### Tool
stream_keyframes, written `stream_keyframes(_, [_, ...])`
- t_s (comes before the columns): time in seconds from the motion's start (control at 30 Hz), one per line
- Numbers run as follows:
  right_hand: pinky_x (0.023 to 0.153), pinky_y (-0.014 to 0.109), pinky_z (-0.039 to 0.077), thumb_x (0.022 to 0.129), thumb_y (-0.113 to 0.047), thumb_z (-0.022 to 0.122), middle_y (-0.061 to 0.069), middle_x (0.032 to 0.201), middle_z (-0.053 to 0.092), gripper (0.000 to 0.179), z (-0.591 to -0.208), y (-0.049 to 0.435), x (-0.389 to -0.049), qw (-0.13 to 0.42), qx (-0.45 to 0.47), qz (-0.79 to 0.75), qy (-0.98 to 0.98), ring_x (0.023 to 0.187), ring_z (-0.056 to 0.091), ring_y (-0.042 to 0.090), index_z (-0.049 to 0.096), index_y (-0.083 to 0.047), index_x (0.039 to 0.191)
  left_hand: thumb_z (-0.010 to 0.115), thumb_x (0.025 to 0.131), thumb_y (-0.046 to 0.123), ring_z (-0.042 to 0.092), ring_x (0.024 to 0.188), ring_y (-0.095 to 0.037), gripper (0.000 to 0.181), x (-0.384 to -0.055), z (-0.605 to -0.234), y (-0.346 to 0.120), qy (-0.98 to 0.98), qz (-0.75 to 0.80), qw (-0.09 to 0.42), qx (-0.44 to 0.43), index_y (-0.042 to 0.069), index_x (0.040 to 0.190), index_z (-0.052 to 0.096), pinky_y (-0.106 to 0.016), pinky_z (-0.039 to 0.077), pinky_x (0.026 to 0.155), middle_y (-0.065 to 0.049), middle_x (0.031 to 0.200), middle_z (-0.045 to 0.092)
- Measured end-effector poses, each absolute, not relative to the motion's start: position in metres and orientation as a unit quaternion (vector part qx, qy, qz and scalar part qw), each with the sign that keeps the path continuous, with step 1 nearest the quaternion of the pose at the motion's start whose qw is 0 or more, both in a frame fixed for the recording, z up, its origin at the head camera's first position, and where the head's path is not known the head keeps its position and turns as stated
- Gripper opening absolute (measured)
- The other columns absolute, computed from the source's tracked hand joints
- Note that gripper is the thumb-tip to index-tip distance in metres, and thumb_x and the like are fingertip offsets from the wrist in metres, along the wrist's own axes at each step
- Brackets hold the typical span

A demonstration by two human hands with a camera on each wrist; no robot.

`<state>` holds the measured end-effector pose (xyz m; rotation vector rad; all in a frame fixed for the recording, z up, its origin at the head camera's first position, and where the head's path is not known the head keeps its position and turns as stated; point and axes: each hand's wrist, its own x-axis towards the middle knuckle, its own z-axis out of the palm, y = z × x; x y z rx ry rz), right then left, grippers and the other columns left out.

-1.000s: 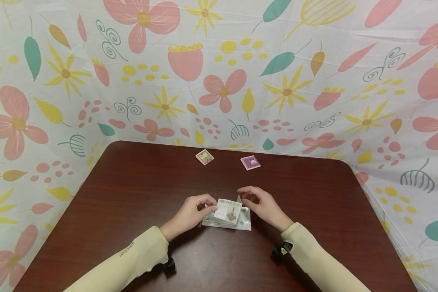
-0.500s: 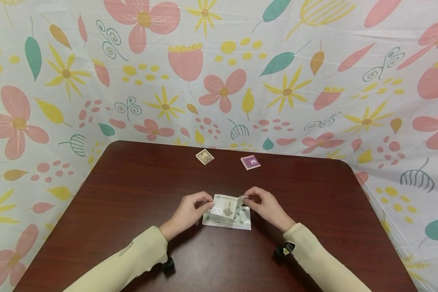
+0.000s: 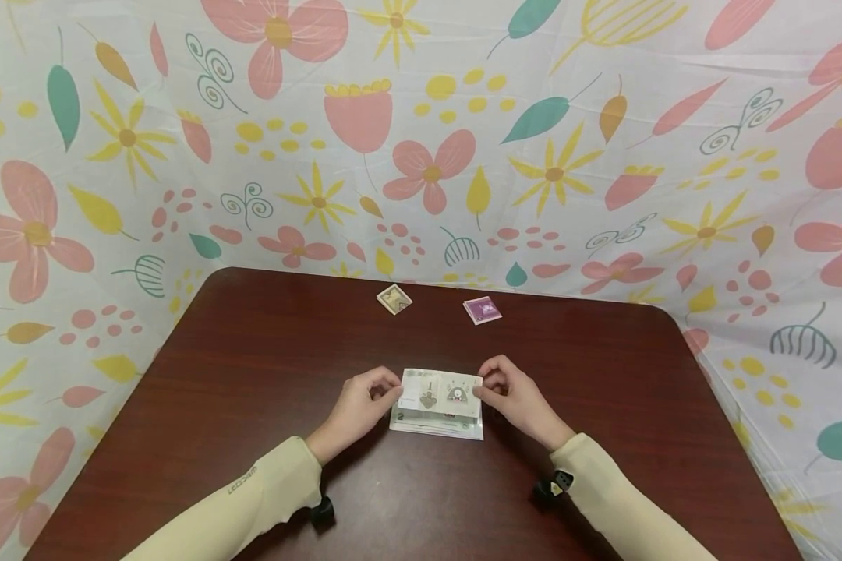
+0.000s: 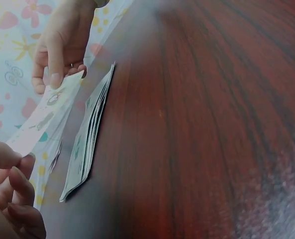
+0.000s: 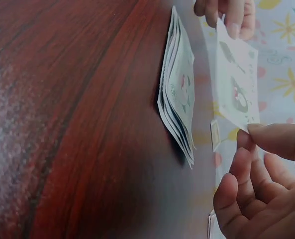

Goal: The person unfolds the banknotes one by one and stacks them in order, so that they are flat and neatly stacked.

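Observation:
A pale banknote-like paper [image 3: 440, 391], printed with a 1 and a small dark figure, is stretched out between both hands. My left hand [image 3: 365, 399] pinches its left end between thumb and fingers. At the other end, my right hand [image 3: 518, 399] pinches the right edge. Beneath the held note lies a pile of greenish notes [image 3: 431, 428] on the table, one showing a 2. Both wrist views show a gap between the held note and this pile [image 5: 183, 84]. The pile's layered edges bow slightly upward, and the held note covers its far part in the head view.
Toward the back of the dark red-brown table [image 3: 274, 351] lie a small folded beige paper [image 3: 394, 300] and a folded purple paper [image 3: 482, 310]. A flower-printed cloth [image 3: 421, 101] hangs behind the table's far edge.
The note was folded over and now lies spread wide. My right hand has drawn its end slightly to the right, my left hand a little leftward. The pile has not moved.

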<state>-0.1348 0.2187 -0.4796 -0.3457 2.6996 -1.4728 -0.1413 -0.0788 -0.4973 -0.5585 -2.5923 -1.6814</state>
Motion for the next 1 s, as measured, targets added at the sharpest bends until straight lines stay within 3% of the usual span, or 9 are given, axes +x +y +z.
stream_keyframes(0.23, [0.067, 0.024, 0.046, 0.092, -0.006, 0.078, -0.005, 0.081, 0.068, 0.019, -0.479, 0.216, -0.132, 0.005, -0.116, -0.435, 0.893, 0.074, 0.059, 0.008, 0.061, -0.014, 0.097, 0.072, 0.094, 0.003, 0.050, 0.061, -0.004, 0.018, -0.141, -0.498, -0.080, -0.846, -0.492, 0.005, -0.205, 0.012, 0.106, 0.063, -0.023, 0.044, 0.061, 0.005, 0.081, 0.070])
stream_keyframes(0.43, [0.073, 0.027, 0.051, 0.093, -0.007, 0.076, -0.008, 0.087, 0.070, 0.011, -0.479, 0.212, -0.129, 0.014, -0.122, -0.380, 0.917, 0.081, 0.064, 0.010, 0.070, -0.015, 0.098, 0.074, 0.093, 0.002, 0.056, 0.071, -0.003, 0.011, -0.140, -0.499, -0.081, -0.866, -0.429, 0.020, -0.255, 0.012, 0.099, 0.073, -0.024, 0.050, 0.068, 0.005, 0.086, 0.073])
stream_keyframes(0.77, [0.067, 0.025, 0.048, 0.092, -0.001, 0.074, -0.006, 0.084, 0.066, 0.015, -0.486, 0.207, -0.126, 0.034, -0.152, -0.344, 0.926, 0.075, 0.057, 0.007, 0.069, -0.010, 0.103, 0.075, 0.093, 0.007, 0.071, 0.085, -0.013, 0.007, -0.139, -0.500, -0.083, -0.893, -0.358, 0.031, -0.272, 0.011, 0.099, 0.076, -0.030, 0.055, 0.074, 0.000, 0.095, 0.074])
stream_keyframes(1.0, [0.065, 0.024, 0.045, 0.091, -0.003, 0.074, -0.008, 0.079, 0.062, 0.012, -0.488, 0.203, -0.125, 0.028, -0.172, -0.311, 0.934, 0.069, 0.051, 0.003, 0.069, -0.008, 0.101, 0.076, 0.093, 0.008, 0.072, 0.088, -0.016, 0.007, -0.139, -0.499, -0.083, -0.899, -0.327, 0.035, -0.289, 0.011, 0.098, 0.077, -0.034, 0.057, 0.077, -0.001, 0.095, 0.075])
